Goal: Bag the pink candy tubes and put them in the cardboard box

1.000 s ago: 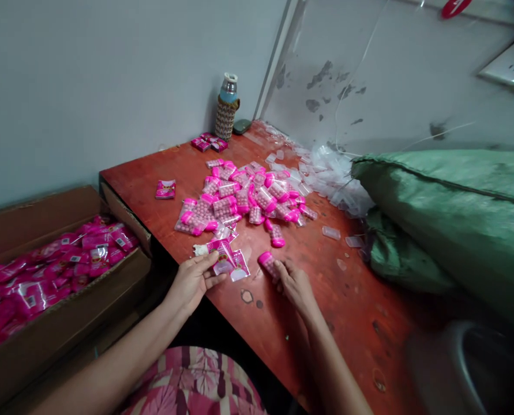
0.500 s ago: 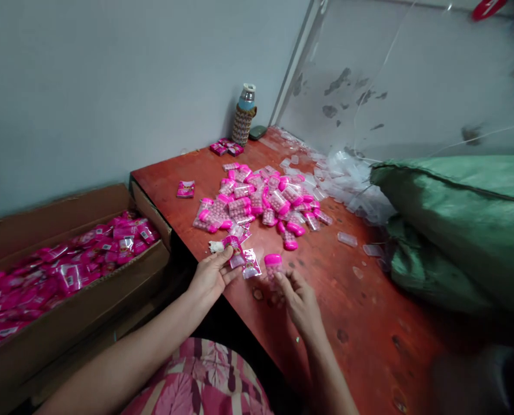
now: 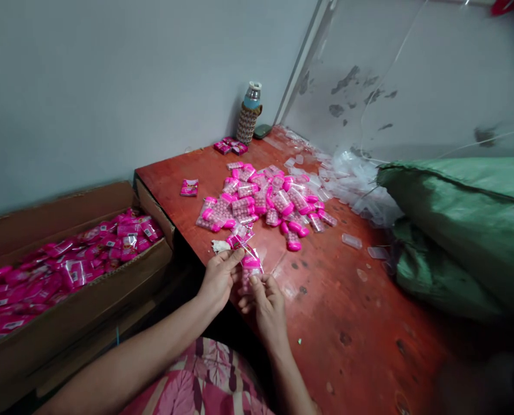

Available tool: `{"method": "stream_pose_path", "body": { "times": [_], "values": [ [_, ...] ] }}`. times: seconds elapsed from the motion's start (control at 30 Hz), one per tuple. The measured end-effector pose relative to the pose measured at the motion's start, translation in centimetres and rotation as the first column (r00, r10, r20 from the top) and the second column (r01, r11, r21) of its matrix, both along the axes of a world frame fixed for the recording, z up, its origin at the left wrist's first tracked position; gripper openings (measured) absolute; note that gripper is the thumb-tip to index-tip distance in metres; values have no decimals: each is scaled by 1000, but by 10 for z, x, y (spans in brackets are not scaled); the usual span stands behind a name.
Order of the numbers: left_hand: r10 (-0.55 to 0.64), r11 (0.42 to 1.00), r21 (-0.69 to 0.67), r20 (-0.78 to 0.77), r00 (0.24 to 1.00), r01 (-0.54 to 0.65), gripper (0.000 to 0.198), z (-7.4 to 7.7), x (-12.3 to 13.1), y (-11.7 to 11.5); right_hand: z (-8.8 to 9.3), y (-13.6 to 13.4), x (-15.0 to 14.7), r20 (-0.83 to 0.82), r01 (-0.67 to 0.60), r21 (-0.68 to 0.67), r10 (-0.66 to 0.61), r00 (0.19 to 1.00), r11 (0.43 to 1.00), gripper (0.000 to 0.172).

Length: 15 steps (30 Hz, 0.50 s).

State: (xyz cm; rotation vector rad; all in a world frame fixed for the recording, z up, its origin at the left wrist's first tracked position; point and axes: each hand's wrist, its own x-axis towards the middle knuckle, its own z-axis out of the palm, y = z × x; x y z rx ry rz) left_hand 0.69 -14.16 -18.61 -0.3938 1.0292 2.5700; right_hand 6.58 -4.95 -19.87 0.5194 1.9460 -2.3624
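Note:
My right hand (image 3: 266,300) grips a small clear candy container (image 3: 247,280) with a pink cap and pink balls inside, cap end pointing away from me. My left hand (image 3: 220,278) pinches a shiny pink printed wrapper (image 3: 248,251) between thumb and fingers, right at the container's cap. Whether the cap is inside the wrapper or only against it I cannot tell. Just beyond my left hand lie more printed wrappers (image 3: 240,231) and a crumpled white scrap (image 3: 220,246). A heap of similar pink-capped containers (image 3: 282,203) spreads over the red table (image 3: 326,288).
At left stands a cardboard box (image 3: 105,282) of pink wrapped packs (image 3: 57,276). Far back are a bottle in a knitted cover (image 3: 248,118), a dark green object (image 3: 262,131) and pink packs (image 3: 231,146). Clear plastic pieces (image 3: 347,178) lie beside a large green sack (image 3: 456,230).
My right hand has moved left, bringing the container's cap up to the wrapper in my left hand. The left hand has shifted slightly to the right.

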Motion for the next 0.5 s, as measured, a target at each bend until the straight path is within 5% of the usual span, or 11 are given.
{"method": "stream_pose_path", "body": {
  "times": [0.1,0.3,0.5],
  "values": [
    [-88,996,-14,-40,995,87,22,0,0,-2,-1,0,0,-18,-17,-12,17,1000,1000,21],
    [-235,969,-96,-50,971,230,21,-4,-2,-4,1,0,2,-67,60,176,-49,997,983,19],
    [-389,913,-172,-99,916,369,20,-3,-9,-10,-4,6,-1,-60,-24,4,24,998,1000,20]
  ]
}}
